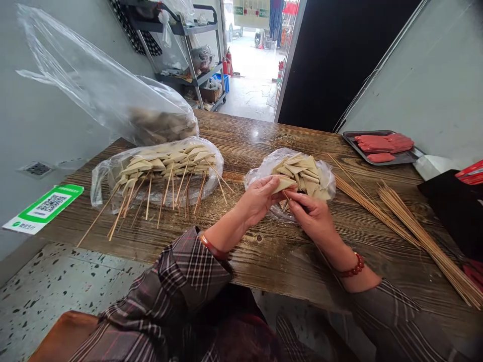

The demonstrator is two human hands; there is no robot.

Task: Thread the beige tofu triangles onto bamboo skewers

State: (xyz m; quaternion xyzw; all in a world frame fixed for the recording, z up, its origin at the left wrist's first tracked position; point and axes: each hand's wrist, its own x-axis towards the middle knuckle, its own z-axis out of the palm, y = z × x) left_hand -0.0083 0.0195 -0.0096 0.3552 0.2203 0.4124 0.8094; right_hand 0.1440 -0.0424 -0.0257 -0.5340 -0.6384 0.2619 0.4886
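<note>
My left hand (pixel 260 197) pinches a pale beige triangular piece of dried tofu (pixel 284 183) between thumb and fingers. Close beside it, my right hand (pixel 316 217) is closed on a thin wooden skewer (pixel 286 195), its tip at the tofu piece; whether it has pierced it I cannot tell. Just beyond both hands, a heap of loose tofu triangles (pixel 304 171) lies on a clear plastic bag (pixel 260 167). To the left, skewered tofu (pixel 166 162) is piled on another clear bag (pixel 101 173), the bare stick ends pointing towards me.
Bundles of wooden skewers (pixel 426 236) lie on the right of the wooden table (pixel 241 266). A dark tray (pixel 349 138) with pink-red pieces (pixel 383 143) stands at the far right. A large plastic bag (pixel 113 93) stands at back left, near a QR-code card (pixel 45 207).
</note>
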